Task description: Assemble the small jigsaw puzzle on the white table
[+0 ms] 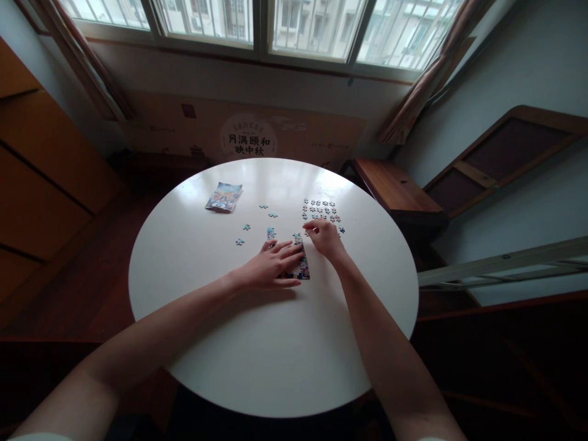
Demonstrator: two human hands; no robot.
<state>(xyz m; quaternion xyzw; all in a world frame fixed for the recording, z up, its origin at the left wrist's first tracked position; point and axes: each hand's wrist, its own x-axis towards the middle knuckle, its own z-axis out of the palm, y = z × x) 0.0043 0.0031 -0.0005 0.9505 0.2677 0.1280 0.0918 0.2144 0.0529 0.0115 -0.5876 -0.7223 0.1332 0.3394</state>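
The puzzle (305, 269) on the desk (275, 367) is partly joined, under the left hand (271, 267), its grip spread; loose pieces (247, 227) lie beyond it. Beside it the right hand (327, 237) bunches, on what I cannot tell.

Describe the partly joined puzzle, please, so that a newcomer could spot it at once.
Find the round white table in front of the window, then the left hand spread near the table's middle. The partly joined puzzle lies under that hand, its dark, multicoloured right side showing. Unlike the separate loose pieces farther off, its pieces sit together in one block.
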